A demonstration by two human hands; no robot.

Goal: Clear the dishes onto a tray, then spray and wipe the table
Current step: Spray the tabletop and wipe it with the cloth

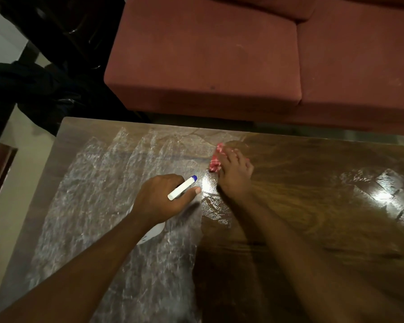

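Cloth (215,159), red and white, lies flat on the worktop (313,194). It shows at the left side of the fingers (231,157) of the right hand (234,177), which are extended and press it down. Left hand (159,197), just beside, has its fingers curled round a white spray bottle (181,188), blue tip toward the cloth. Whitish wet streaks (98,194) cover the worktop's left half. Red sofa (219,54) stands beyond the far edge.

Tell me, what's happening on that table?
A person is cleaning the wooden table. Their left hand grips a white spray bottle with a blue tip, and their right hand presses a red-and-white cloth flat on the wood. The table's left half is covered in streaky wet film.
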